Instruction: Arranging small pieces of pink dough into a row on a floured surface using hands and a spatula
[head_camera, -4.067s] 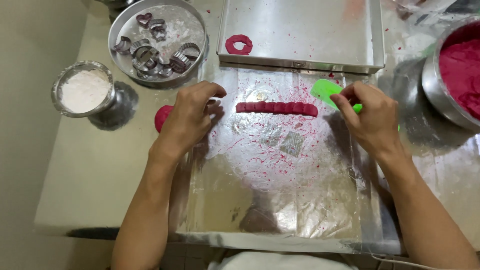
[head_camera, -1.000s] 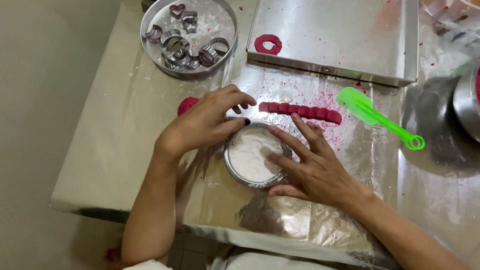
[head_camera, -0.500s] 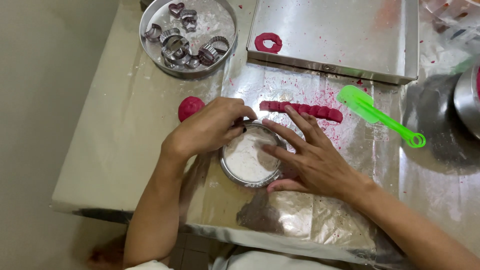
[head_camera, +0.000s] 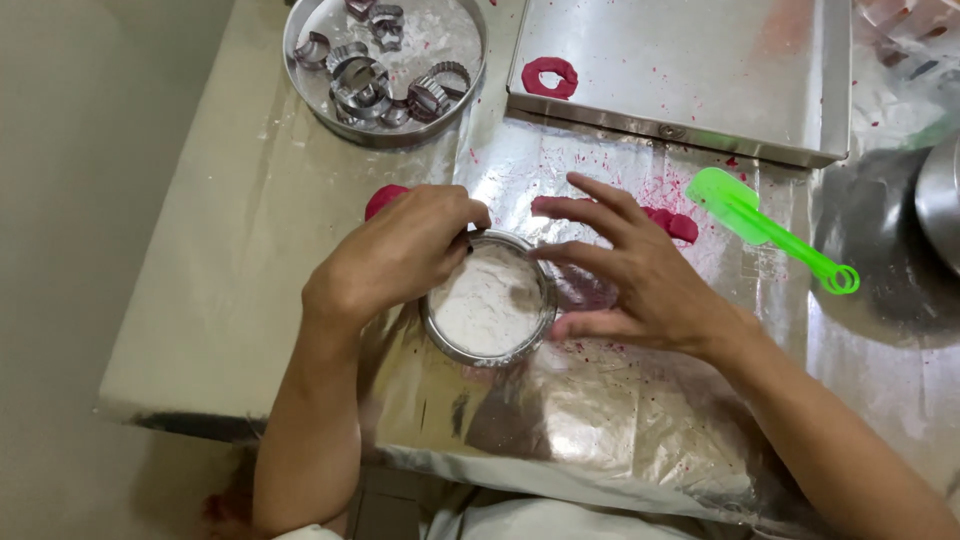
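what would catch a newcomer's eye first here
Two bare hands meet over a round tin of white flour at the middle: the left hand grips its rim, the right hand spreads beside it. Bright pink dough peeks out behind the right fingers, with a green spatula further right.

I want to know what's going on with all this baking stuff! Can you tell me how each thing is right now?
Flour tin: open, full of white powder.
Left hand: gripping the tin's rim.
Right hand: fingers spread beside the tin.
Pink dough roll: lying mostly hidden behind the right hand.
Green spatula: lying untouched.
Baking tray: holds one dough ring.
Cutters: piled on a round, floury plate.
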